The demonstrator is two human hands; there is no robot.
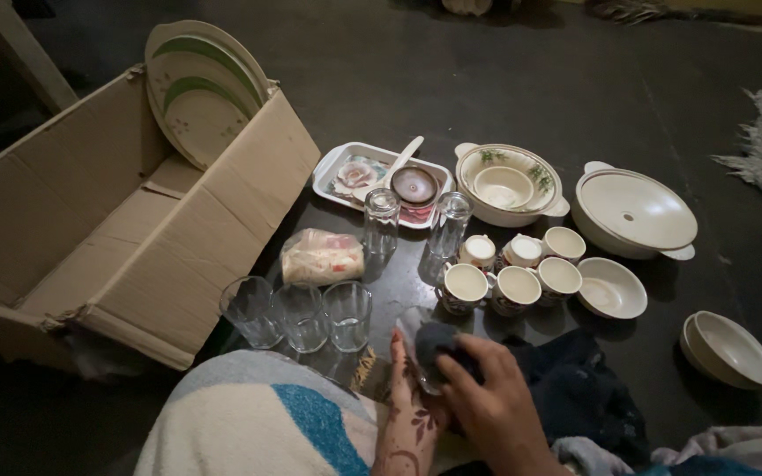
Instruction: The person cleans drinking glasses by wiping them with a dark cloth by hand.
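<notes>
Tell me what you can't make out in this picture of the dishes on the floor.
All in the head view:
- Glass: mostly hidden by the dark cloth and right hand.
- Left hand: its palm is turned away.
- Cardboard box: cut by the left edge.
- Plastic bag: contents too blurred.

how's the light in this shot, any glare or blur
Head view: dim overall, the dark floor swallowing detail; cream bowls and cups catch the most light; faint gleams on the glasses, no hard glare; both hands at the bottom edge look soft and shadowed.
</notes>
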